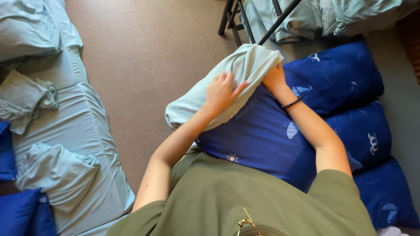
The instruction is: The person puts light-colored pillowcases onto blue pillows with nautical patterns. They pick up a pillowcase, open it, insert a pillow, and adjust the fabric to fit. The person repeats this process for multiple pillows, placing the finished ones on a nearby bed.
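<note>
A dark blue pillow with small white prints rests against my lap. Its far end is covered by a pale teal pillowcase. My left hand lies flat on the pillowcase with fingers spread, pressing on the fabric. My right hand grips the right edge of the pillowcase near the pillow's top corner; a dark bead bracelet circles that wrist. I wear an olive green shirt.
More dark blue pillows lie stacked at the right. A mattress with a pale teal sheet and crumpled teal cloths sits at the left. Tan carpet lies between. Black metal legs stand at the top.
</note>
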